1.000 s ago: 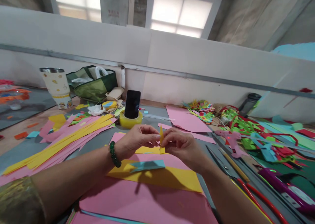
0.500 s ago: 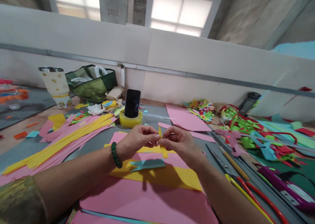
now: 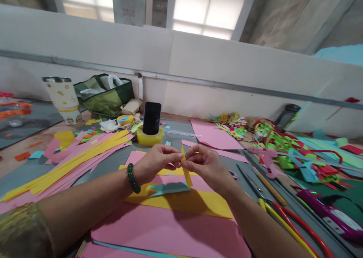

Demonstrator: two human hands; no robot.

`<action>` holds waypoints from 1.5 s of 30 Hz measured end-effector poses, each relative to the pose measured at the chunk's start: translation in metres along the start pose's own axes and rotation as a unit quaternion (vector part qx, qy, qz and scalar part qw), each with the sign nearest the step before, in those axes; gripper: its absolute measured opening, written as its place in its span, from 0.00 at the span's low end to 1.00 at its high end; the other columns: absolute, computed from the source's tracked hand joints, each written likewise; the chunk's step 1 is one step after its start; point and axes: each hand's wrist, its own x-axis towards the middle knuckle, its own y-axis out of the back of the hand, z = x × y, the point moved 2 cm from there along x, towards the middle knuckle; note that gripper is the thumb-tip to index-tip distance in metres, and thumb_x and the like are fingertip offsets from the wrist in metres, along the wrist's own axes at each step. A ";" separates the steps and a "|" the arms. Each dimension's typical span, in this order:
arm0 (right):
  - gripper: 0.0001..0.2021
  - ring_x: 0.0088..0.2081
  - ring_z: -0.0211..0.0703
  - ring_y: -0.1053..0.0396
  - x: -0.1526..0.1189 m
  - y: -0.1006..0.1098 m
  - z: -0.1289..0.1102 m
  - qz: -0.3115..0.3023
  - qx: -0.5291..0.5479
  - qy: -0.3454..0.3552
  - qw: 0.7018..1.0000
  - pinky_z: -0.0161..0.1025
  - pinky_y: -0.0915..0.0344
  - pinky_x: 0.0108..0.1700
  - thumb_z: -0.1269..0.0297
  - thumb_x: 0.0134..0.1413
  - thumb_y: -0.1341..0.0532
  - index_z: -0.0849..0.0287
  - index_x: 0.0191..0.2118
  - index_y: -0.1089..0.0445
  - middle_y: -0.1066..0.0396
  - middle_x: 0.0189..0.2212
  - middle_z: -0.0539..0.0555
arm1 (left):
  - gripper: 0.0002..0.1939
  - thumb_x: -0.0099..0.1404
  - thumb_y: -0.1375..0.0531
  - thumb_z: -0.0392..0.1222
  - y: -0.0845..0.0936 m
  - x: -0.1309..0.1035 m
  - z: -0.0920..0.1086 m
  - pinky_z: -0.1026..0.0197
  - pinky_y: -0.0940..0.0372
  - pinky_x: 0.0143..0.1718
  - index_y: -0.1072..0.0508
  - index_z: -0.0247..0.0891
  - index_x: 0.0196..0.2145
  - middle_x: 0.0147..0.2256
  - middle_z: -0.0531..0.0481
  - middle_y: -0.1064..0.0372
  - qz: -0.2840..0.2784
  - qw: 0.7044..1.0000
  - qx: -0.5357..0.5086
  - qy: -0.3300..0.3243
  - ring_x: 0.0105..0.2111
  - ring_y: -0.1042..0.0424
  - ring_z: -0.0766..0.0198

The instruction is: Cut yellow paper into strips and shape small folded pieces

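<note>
Between the fingertips of both hands is a narrow yellow paper strip (image 3: 187,177), held upright and slightly tilted above the stack of sheets. My left hand (image 3: 159,160), with a green bead bracelet (image 3: 133,178) at the wrist, pinches the strip from the left. My right hand (image 3: 208,165) pinches it from the right, thumb and finger closed on it. Below them lies a folded blue paper piece (image 3: 170,189) on a yellow sheet (image 3: 195,206), which rests on large pink sheets (image 3: 164,227). Part of the strip is hidden behind the fingers.
To the left lie long yellow strips (image 3: 82,156) over pink ones. A phone (image 3: 151,118) stands in a yellow tape roll (image 3: 150,137). On the right are large scissors (image 3: 259,193), a pink glue gun (image 3: 266,160), a purple device (image 3: 326,214) and paper scraps (image 3: 300,159).
The yellow strip's lower end has swung slightly down, showing more of its length below the fingers. Both hands stay in nearly the same place, still pinching it.
</note>
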 end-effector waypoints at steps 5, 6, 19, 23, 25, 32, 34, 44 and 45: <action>0.16 0.26 0.41 0.28 -0.001 -0.002 -0.001 0.001 -0.016 0.002 1.000 0.35 0.40 0.26 0.57 0.39 0.32 0.57 0.31 0.39 0.25 0.21 0.49 | 0.16 0.47 0.31 0.50 0.000 0.001 0.000 0.64 0.40 0.32 0.26 0.33 0.22 0.21 0.53 0.34 0.006 1.000 -0.011 0.000 0.23 0.37 0.71; 0.16 0.26 0.42 0.28 -0.002 -0.002 -0.001 0.003 -0.021 0.003 1.000 0.35 0.40 0.26 0.58 0.40 0.32 0.56 0.31 0.39 0.25 0.21 0.49 | 0.16 0.47 0.31 0.50 -0.001 0.001 0.000 0.64 0.40 0.32 0.26 0.33 0.22 0.21 0.53 0.34 0.006 1.000 -0.011 -0.002 0.23 0.37 0.71; 0.18 0.27 0.38 0.33 0.000 0.004 0.000 0.058 -0.038 0.066 0.995 0.37 0.36 0.30 0.51 0.41 0.33 0.58 0.31 0.37 0.32 0.24 0.49 | 0.14 0.47 0.32 0.48 -0.003 0.000 -0.002 0.64 0.42 0.29 0.24 0.33 0.23 0.20 0.52 0.35 -0.003 1.000 0.016 -0.003 0.22 0.39 0.71; 0.19 0.27 0.37 0.33 0.001 0.004 -0.002 0.073 0.002 0.070 0.995 0.37 0.35 0.30 0.54 0.35 0.30 0.58 0.30 0.36 0.32 0.24 0.48 | 0.16 0.49 0.33 0.51 -0.007 -0.003 -0.004 0.64 0.43 0.27 0.24 0.33 0.22 0.19 0.52 0.35 -0.026 0.998 0.052 -0.011 0.22 0.38 0.70; 0.19 0.26 0.37 0.33 0.001 0.003 -0.002 0.071 0.006 0.063 0.995 0.37 0.35 0.30 0.56 0.34 0.29 0.57 0.30 0.36 0.32 0.23 0.47 | 0.16 0.50 0.33 0.52 -0.009 -0.003 -0.005 0.64 0.42 0.27 0.24 0.34 0.22 0.19 0.52 0.35 -0.028 0.998 0.053 -0.005 0.22 0.37 0.69; 0.16 0.26 0.39 0.30 0.000 0.002 -0.002 0.069 0.038 0.051 0.996 0.38 0.35 0.31 0.61 0.36 0.31 0.57 0.31 0.37 0.30 0.22 0.47 | 0.08 0.50 0.35 0.43 -0.009 -0.003 -0.007 0.65 0.40 0.28 0.24 0.34 0.24 0.21 0.52 0.33 -0.026 0.999 0.034 0.025 0.22 0.36 0.71; 0.16 0.26 0.38 0.31 0.000 0.002 -0.003 0.073 0.039 0.059 0.995 0.38 0.35 0.32 0.60 0.36 0.31 0.57 0.30 0.37 0.30 0.22 0.47 | 0.08 0.50 0.35 0.43 -0.009 -0.003 -0.006 0.65 0.40 0.29 0.24 0.34 0.25 0.22 0.52 0.32 -0.031 0.998 0.038 0.033 0.23 0.35 0.71; 0.18 0.26 0.37 0.34 0.003 0.004 0.002 0.104 0.021 0.089 0.990 0.36 0.36 0.29 0.57 0.38 0.30 0.58 0.32 0.37 0.31 0.23 0.48 | 0.08 0.50 0.35 0.42 -0.009 -0.002 -0.007 0.65 0.41 0.29 0.25 0.34 0.25 0.24 0.51 0.31 -0.047 0.998 0.029 0.040 0.24 0.34 0.70; 0.17 0.26 0.37 0.33 0.003 0.005 0.003 0.105 0.013 0.097 0.990 0.36 0.36 0.29 0.57 0.40 0.31 0.58 0.33 0.37 0.32 0.22 0.48 | 0.09 0.49 0.34 0.43 -0.008 -0.001 -0.007 0.65 0.41 0.29 0.26 0.34 0.24 0.23 0.52 0.32 -0.044 0.998 0.025 0.034 0.24 0.35 0.70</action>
